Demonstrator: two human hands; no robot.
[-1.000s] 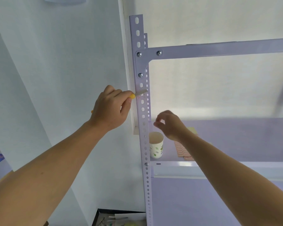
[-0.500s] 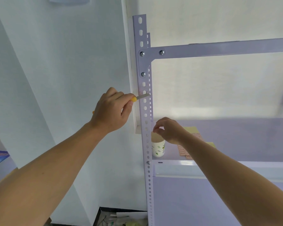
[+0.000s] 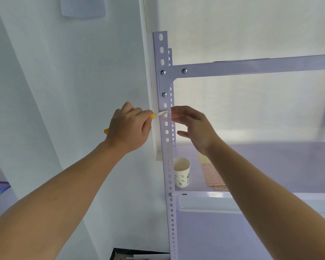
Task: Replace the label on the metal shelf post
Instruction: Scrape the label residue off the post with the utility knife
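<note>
Shelf post [image 3: 167, 143] — right hand [image 3: 197, 128] risen beside knife [image 3: 160, 114] tip.

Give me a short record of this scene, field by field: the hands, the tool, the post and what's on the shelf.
Left hand: grips the yellow-handled scraper
Blade: laid across the metal post, over faint reddish marks
Right hand: fingers relaxed, tips by the post's right edge near the blade tip, holding nothing visible
Shelf: paper cup upright beside the post; sheet of pink labels to its right, partly hidden by the right forearm
</note>
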